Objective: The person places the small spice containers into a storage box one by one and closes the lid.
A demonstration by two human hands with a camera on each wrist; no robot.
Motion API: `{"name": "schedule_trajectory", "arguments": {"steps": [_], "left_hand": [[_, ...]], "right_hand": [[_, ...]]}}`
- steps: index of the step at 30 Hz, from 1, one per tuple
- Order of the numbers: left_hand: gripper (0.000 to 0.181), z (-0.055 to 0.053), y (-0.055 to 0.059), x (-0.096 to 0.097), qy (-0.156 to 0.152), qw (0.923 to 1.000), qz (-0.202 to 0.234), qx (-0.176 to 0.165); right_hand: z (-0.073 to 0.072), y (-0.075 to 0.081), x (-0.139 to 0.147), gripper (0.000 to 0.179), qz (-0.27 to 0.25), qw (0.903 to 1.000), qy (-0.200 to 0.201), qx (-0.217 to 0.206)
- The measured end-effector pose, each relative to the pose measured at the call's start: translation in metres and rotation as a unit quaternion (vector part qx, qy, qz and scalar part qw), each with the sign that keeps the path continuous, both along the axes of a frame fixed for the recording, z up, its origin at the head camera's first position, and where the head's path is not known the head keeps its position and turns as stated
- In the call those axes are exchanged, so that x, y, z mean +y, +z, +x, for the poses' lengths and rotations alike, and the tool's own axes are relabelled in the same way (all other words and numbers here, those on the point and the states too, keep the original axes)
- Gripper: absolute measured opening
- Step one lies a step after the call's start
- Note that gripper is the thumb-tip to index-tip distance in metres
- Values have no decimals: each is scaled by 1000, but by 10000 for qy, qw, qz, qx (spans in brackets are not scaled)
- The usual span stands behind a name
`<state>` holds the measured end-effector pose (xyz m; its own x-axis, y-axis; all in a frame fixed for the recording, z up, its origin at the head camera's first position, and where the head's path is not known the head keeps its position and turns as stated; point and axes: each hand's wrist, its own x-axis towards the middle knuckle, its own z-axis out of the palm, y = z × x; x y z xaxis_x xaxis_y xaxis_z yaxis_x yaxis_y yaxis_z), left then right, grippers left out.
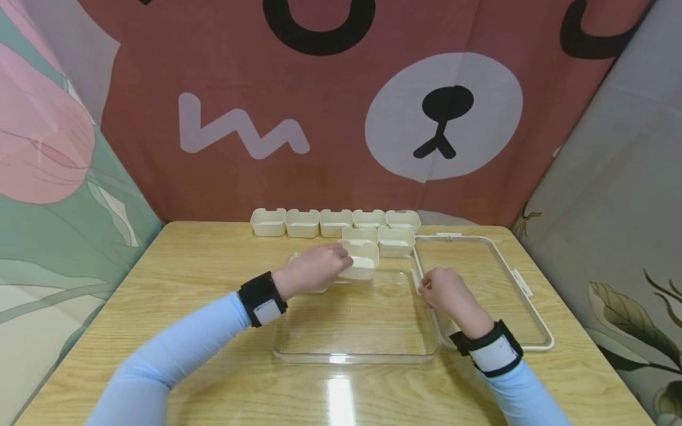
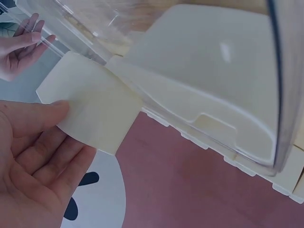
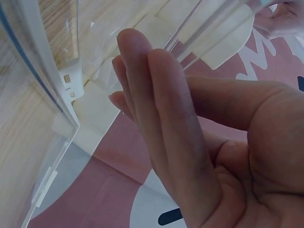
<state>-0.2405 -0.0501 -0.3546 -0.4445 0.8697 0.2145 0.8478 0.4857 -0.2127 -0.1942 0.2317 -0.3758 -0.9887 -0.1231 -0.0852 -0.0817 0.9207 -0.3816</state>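
In the head view, the person's left hand [image 1: 314, 267] is pinching a small cream plastic cup with rounded corners [image 1: 362, 269] and holding it above the far part of a clear rectangular plastic box [image 1: 373, 358]. The right hand [image 1: 450, 293] is poised by the box's right wall, near a clear rectangular lid with a white rim [image 1: 495, 284] that is lying on the pale wood-grain table [image 1: 240, 378]. Five matching cream cups [image 1: 335, 225] are standing in a row along the back edge, and two more cream cups [image 1: 396, 244] are sitting in front of the row's right end.

In the left wrist view, the thumb is pressing one face of the held cup while the fingers are bending in behind it. A cream cup with a notched rim [image 2: 204, 66] is showing through clear plastic beside it.

In the right wrist view, the right hand's fingers are reaching out nearly straight, the thumb lying behind them, and they are gripping nothing I can make out; whether they are touching the box, I cannot tell
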Motion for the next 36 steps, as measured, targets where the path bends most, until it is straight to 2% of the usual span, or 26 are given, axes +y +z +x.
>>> {"name": "schedule_trajectory", "arguments": {"steps": [8, 18, 21, 30, 36], "left_hand": [[22, 2, 0, 4, 136, 9995, -48, -285], [19, 4, 6, 16, 135, 9993, -270, -200], [18, 5, 6, 19, 174, 9987, -346, -333], [20, 2, 2, 25, 175, 9982, -433, -383], [17, 0, -2, 28, 269, 9966, -545, -564]], "right_hand": [[0, -1, 2, 12, 59, 9995, 121, 282], [0, 0, 2, 14, 33, 9998, 85, 203], [-1, 0, 2, 14, 27, 9998, 79, 195], [0, 1, 2, 14, -18, 9999, 50, 156], [0, 0, 2, 14, -8, 9998, 92, 172]]}}
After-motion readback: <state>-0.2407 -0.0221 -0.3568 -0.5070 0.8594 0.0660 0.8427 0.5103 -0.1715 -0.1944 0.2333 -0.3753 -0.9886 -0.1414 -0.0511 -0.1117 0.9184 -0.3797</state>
